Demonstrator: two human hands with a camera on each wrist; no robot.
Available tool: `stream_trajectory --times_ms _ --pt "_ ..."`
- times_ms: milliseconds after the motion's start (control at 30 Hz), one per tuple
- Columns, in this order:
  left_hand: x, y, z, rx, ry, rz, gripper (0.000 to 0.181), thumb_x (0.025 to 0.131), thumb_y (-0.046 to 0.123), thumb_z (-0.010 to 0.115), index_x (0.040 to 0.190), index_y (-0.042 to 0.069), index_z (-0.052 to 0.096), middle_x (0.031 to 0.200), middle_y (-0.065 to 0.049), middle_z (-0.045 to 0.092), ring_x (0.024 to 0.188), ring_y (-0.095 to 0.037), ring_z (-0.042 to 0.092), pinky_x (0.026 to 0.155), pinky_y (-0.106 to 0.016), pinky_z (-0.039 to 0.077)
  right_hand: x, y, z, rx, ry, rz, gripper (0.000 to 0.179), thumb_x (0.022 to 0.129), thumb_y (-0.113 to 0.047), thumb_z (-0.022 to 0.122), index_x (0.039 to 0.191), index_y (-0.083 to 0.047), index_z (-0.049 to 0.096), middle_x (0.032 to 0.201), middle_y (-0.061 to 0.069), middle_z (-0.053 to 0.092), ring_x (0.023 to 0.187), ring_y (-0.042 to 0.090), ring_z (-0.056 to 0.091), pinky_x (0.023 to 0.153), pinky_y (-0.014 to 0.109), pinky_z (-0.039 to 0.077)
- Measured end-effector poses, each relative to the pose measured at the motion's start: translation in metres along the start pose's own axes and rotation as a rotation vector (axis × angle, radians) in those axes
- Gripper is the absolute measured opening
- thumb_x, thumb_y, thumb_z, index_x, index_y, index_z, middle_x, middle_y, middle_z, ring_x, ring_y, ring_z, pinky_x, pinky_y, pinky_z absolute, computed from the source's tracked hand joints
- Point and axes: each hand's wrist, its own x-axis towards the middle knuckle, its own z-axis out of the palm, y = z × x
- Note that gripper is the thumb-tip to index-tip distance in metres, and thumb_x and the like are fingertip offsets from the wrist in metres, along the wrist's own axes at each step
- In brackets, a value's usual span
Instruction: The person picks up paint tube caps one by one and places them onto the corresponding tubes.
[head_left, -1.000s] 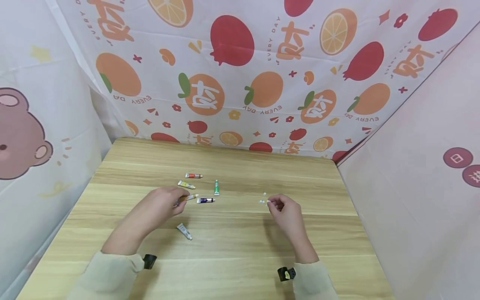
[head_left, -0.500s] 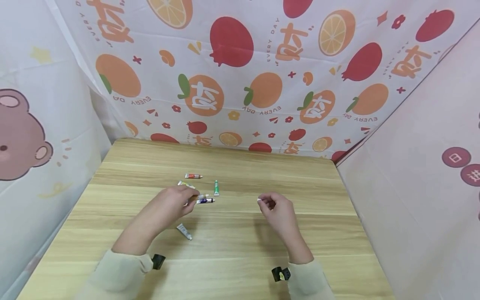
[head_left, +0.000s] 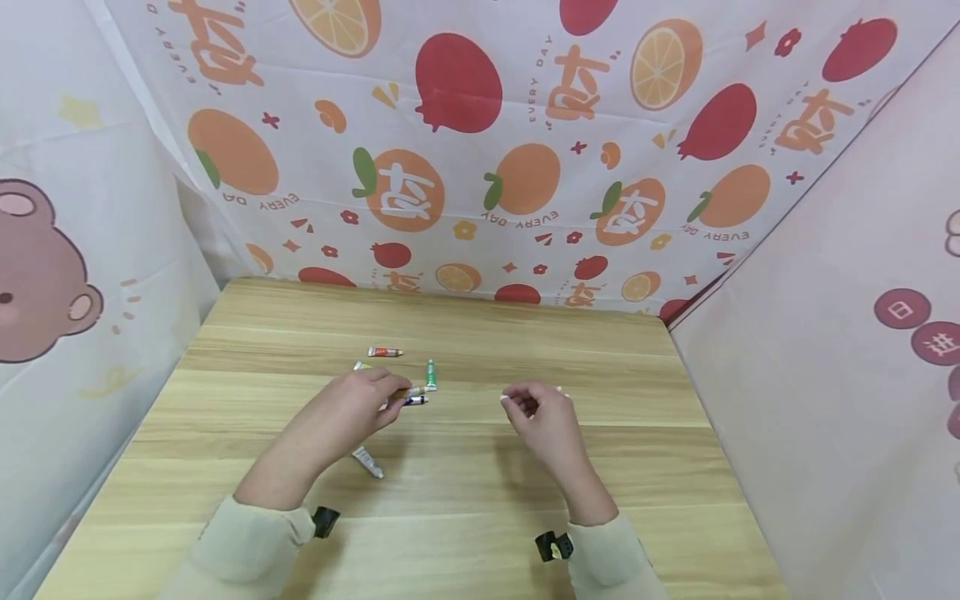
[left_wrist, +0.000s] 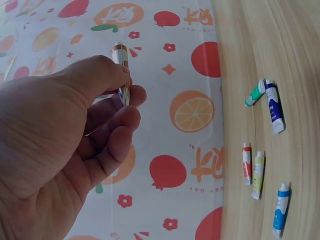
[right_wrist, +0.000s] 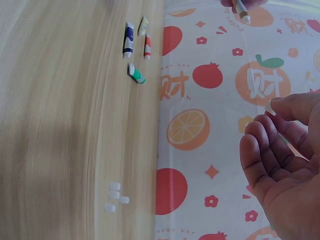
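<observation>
My left hand [head_left: 352, 408] pinches a small paint tube [left_wrist: 120, 54] with a brown band between thumb and fingers, its narrow end pointing right in the head view. My right hand [head_left: 547, 421] pinches a small white cap [right_wrist: 270, 108] between thumb and index finger, the other fingers loosely curled. The two hands face each other over the table, a gap between them. Close under the left hand lie a dark blue tube [left_wrist: 274, 105], a green tube [head_left: 431, 375], a red tube [head_left: 386, 352], a yellow tube [left_wrist: 257, 175] and a light blue tube [left_wrist: 281, 209].
Several more white caps [right_wrist: 114, 194] lie on the wood-grain table [head_left: 465, 517], partly hidden behind the right hand in the head view. A grey-white tube [head_left: 368, 462] lies nearer the person. A fruit-print cloth [head_left: 457, 167] hangs along the back edge.
My left hand has moved right with its tube, now overlapping the dark blue tube in the head view. My right hand has moved left with the white cap, away from the loose caps.
</observation>
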Motion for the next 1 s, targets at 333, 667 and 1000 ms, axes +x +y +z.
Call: stream_trajectory --times_ms 333,667,1000 --pt "0.007 0.011 0.003 0.0 0.031 0.061 0.018 0.089 0.007 0.087 0.106 0.009 0.082 0.096 -0.001 0.079 0.081 -0.014 0.074 0.072 -0.03 0.063 0.0 -0.005 0.004 0.018 -0.031 0.004 0.007 0.1 -0.016 0.079 0.104 -0.01 0.079 0.091 0.0 0.076 0.082 0.009 0.065 0.074 0.019 0.057" --pt "0.014 0.021 0.007 0.002 0.022 0.085 0.016 0.09 0.009 0.088 0.105 0.009 0.082 0.095 -0.001 0.079 0.082 -0.013 0.073 0.072 -0.028 0.063 0.0 -0.011 0.008 0.102 -0.064 0.01 0.008 0.1 -0.015 0.079 0.107 -0.011 0.08 0.096 0.001 0.077 0.087 0.01 0.067 0.079 0.02 0.059" --pt "0.019 0.034 0.007 -0.001 -0.006 0.108 0.014 0.093 0.01 0.085 0.107 0.01 0.081 0.095 0.0 0.077 0.083 -0.012 0.071 0.073 -0.026 0.063 0.0 -0.018 0.014 0.202 -0.11 -0.001 0.009 0.1 -0.013 0.078 0.109 -0.012 0.08 0.099 0.003 0.079 0.089 0.009 0.067 0.08 0.02 0.058"
